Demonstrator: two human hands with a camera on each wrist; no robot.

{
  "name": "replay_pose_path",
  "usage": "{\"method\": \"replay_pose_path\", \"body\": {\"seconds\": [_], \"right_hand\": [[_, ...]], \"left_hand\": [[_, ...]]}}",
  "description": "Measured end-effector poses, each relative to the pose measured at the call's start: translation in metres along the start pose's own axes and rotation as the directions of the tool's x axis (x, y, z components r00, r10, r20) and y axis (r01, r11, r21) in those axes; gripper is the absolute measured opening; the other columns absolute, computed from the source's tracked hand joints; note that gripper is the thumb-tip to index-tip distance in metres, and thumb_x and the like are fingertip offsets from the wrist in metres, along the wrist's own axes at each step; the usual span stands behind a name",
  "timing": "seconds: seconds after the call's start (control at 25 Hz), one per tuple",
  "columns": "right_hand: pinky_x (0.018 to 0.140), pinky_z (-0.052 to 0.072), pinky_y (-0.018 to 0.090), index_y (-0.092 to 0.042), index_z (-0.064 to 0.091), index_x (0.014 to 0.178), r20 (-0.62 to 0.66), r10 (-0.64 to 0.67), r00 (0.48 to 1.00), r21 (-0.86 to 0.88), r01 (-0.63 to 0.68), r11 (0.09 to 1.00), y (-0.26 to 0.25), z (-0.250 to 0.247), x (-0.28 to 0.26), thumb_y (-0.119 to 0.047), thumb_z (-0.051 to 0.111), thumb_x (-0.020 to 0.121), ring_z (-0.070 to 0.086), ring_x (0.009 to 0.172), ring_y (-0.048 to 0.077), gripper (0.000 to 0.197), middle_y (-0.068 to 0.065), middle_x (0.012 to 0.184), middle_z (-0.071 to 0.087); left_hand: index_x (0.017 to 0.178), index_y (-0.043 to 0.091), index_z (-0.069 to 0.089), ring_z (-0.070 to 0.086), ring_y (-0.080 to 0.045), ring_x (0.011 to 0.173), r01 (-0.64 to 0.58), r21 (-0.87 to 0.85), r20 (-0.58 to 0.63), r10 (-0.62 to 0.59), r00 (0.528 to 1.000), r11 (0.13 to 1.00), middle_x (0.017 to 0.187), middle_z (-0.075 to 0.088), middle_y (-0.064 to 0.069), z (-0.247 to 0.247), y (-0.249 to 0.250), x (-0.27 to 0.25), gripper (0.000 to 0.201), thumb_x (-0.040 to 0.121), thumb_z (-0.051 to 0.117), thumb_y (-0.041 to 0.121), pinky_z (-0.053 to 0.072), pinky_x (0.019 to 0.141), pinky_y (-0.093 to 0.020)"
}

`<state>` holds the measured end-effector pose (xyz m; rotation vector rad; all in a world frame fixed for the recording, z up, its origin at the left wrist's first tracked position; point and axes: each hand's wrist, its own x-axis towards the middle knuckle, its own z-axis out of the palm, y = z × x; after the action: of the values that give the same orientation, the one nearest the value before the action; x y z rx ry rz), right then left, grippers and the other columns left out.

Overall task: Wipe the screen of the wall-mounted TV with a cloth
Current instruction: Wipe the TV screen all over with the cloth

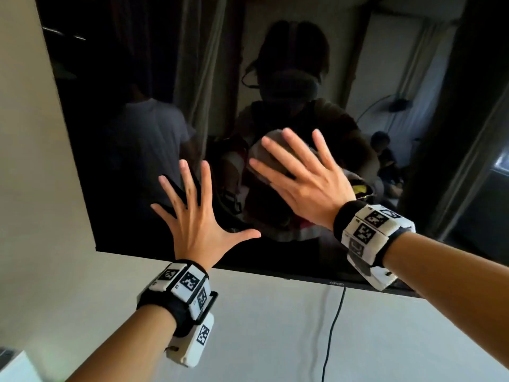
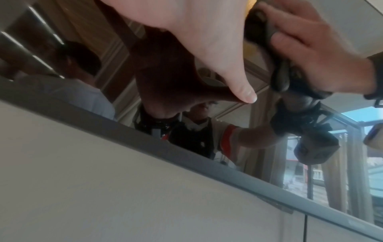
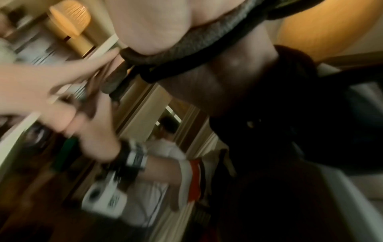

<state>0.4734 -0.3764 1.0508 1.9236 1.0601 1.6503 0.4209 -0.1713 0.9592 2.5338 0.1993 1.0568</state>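
Note:
The wall-mounted TV's dark screen (image 1: 132, 86) fills the head view and mirrors the room. My left hand (image 1: 192, 216) lies flat on the glass near the lower left, fingers spread, holding nothing. My right hand (image 1: 308, 183) presses a grey cloth (image 1: 256, 151) against the screen with straight, spread fingers; most of the cloth is hidden under the palm. In the right wrist view the textured cloth (image 3: 196, 45) bulges out beneath my right hand (image 3: 149, 24). The left wrist view shows my left hand (image 2: 207, 41) on the glass and the cloth (image 2: 277, 68) under my right hand (image 2: 311, 49).
Beige wall (image 1: 33, 188) surrounds the TV on the left and below. The TV's thin bottom bezel (image 2: 186, 155) runs just under my wrists. A black cable (image 1: 334, 321) hangs down the wall beneath it. A white object (image 1: 13, 365) sits at the bottom left corner.

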Motion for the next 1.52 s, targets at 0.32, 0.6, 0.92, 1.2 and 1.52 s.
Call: {"method": "replay_pose_path", "body": {"seconds": [0.32,0.6,0.92,1.2,1.52], "right_hand": [[0.118,0.02,0.053,-0.03,0.032,0.151,0.082,-0.251,0.965,-0.015,0.253,0.967,0.018,-0.002,-0.034,-0.032,0.05,0.098,0.022,0.147,0.029,0.057,0.003,0.159,0.026],[0.118,0.019,0.055,-0.03,0.031,0.152,0.074,-0.089,0.993,0.009,0.089,0.996,0.025,-0.008,-0.077,-0.034,0.051,0.098,0.021,0.147,0.03,0.058,0.003,0.159,0.025],[0.118,0.016,0.057,-0.029,0.036,0.15,-0.028,0.119,0.993,0.021,-0.118,0.993,0.074,-0.014,-0.111,-0.032,0.051,0.098,0.025,0.145,0.033,0.054,0.005,0.157,0.029],[0.117,0.02,0.056,-0.029,0.038,0.149,-0.046,0.195,0.98,0.035,-0.193,0.98,0.14,-0.03,-0.137,-0.033,0.049,0.101,0.023,0.145,0.034,0.05,0.007,0.157,0.03],[0.116,0.019,0.058,-0.036,0.035,0.149,-0.021,0.102,0.995,-0.004,-0.102,0.995,0.192,-0.043,-0.185,-0.042,0.046,0.101,0.024,0.145,0.035,0.049,0.007,0.157,0.027]], "left_hand": [[0.156,0.031,-0.02,-0.014,-0.05,0.149,0.032,0.019,0.036,-0.033,0.999,0.999,0.166,-0.023,-0.007,-0.006,0.004,-0.002,0.152,0.04,0.054,0.096,0.014,0.105,-0.082],[0.155,0.037,-0.022,-0.019,-0.046,0.149,-0.082,-0.077,0.047,0.086,0.995,0.994,0.159,-0.037,0.003,0.01,0.041,-0.027,0.148,0.043,0.053,0.099,0.002,0.107,-0.081],[0.153,0.038,-0.025,-0.02,-0.054,0.145,0.007,-0.077,0.044,-0.003,0.999,0.997,0.16,-0.036,-0.002,0.04,0.102,-0.032,0.148,0.041,0.047,0.101,0.003,0.105,-0.082],[0.157,0.035,-0.016,-0.011,-0.05,0.149,0.075,0.0,0.056,-0.075,0.996,0.997,0.166,-0.021,-0.007,0.033,0.122,-0.045,0.148,0.041,0.053,0.095,0.012,0.108,-0.08],[0.148,0.045,-0.031,-0.027,-0.047,0.146,-0.039,-0.077,0.114,0.048,0.992,0.996,0.156,-0.044,0.005,0.071,0.232,-0.069,0.15,0.042,0.062,0.094,0.005,0.108,-0.081]]}}
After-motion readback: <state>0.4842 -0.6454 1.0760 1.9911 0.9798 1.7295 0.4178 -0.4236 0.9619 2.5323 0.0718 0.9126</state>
